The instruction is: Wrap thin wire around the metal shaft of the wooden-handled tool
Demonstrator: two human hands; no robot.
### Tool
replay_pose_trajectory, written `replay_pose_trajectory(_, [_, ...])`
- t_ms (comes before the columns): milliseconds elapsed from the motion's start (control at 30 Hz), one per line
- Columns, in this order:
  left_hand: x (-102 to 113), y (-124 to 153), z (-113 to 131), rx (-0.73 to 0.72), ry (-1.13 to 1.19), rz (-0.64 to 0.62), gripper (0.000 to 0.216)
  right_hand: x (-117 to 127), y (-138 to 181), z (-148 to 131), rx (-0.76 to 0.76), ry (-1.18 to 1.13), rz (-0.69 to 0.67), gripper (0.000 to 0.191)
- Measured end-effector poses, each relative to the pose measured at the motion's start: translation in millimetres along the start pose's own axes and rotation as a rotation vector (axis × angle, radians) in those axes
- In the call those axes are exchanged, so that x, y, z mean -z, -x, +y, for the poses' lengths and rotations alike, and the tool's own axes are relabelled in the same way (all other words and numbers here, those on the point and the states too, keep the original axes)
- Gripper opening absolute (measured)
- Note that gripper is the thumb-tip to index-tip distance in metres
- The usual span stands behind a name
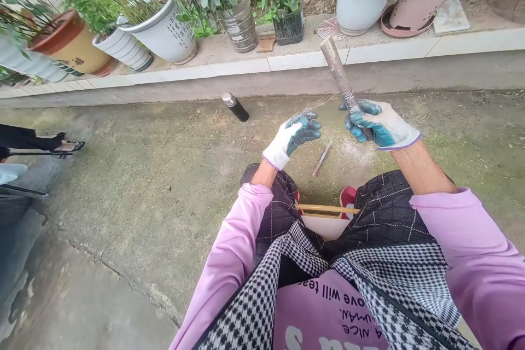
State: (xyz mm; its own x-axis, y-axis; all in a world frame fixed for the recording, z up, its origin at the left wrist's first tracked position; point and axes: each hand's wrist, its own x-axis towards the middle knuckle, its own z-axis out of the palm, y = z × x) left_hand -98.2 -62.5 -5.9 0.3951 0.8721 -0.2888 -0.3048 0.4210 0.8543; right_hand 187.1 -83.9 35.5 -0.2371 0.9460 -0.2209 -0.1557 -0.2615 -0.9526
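Observation:
My right hand (377, 123), in a white and teal glove, is wrapped round a thick wooden stick (335, 63) that tilts up and to the left. Thin pale wire (348, 95) is wound in several turns about the stick just above my fingers. From there a loose strand of wire (330, 101) runs left to my left hand (298, 134), gloved alike, whose fingers are curled together on its end. Below, between my hands, a shorter, thinner stick (321, 161) lies on the concrete ground.
A black flask with a silver lid (235, 107) stands before the ledge (229, 68), which carries several potted plants, including a white pot (170, 38). Pale powder (355, 153) dusts the ground. At far left shows another person's foot (69, 145). My red shoe (348, 199) is below.

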Motion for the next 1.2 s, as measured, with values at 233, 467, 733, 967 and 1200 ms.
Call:
replay_pose_trajectory(233, [2,-5,-1,-0.18,-0.014,0.105,0.041,-4,-3,2,0.01,0.037,0.006,0.056])
replay_pose_trajectory(467, [-7,-1,-14,-0.229,-0.687,0.095,0.013,-21,-5,6,-0.02,-0.054,0.037,0.065])
replay_pose_trajectory(733, [-15,6,-18,-0.209,-1.002,0.004,0.004,-30,-5,17,-0.061,-0.013,0.092,0.064])
replay_pose_trajectory(967, [-11,3,-19,-0.27,-0.971,0.216,0.01,-18,-12,19,0.041,0.071,0.259,0.064])
replay_pose_trajectory(1200, [-7,-5,-20,-0.057,-0.232,-0.085,0.062,-23,-8,16,0.038,0.076,0.168,0.064])
